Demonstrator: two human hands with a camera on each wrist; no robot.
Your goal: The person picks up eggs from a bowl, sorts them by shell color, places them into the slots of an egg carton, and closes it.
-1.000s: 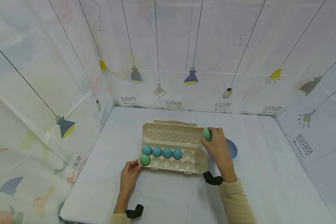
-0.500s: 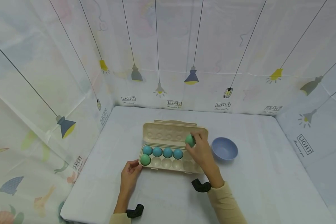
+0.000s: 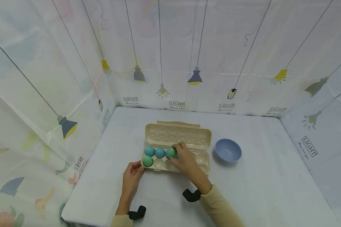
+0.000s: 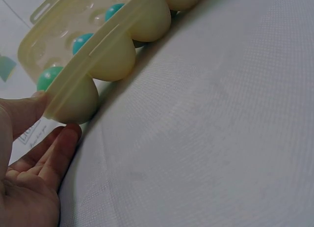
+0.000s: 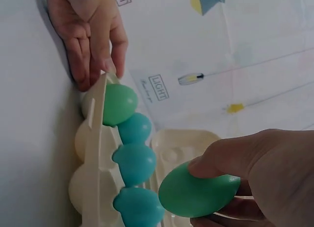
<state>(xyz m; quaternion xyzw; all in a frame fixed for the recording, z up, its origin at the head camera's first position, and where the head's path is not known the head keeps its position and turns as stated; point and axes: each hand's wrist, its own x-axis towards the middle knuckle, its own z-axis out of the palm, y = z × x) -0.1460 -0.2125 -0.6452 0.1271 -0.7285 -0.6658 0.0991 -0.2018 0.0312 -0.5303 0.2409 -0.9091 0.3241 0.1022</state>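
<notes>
A beige egg carton (image 3: pixel 178 136) lies with its lid folded back. My left hand (image 3: pixel 132 177) holds its near left corner, the thumb (image 4: pixel 27 111) on the rim and the fingers below. Behind a green egg (image 3: pixel 147 161) in the front left cup, several blue eggs (image 3: pixel 154 152) fill the back row from the left; part of that row is hidden by my right hand (image 3: pixel 187 164). This hand pinches another green egg (image 5: pixel 196 190) between thumb and fingers, over the middle of the carton. In the right wrist view the held egg is tilted, just beside the blue ones.
A blue bowl (image 3: pixel 228 152) stands to the right of the carton on the white tablecloth (image 3: pixel 267 176). Black straps with a bent piece (image 3: pixel 191 195) sit on both wrists. Curtains printed with lamps (image 3: pixel 194 77) hang behind and along the sides.
My right hand has carried the green egg leftward, from beside the bowl to over the carton's middle, and lower. The left hand has stayed at the carton's corner.
</notes>
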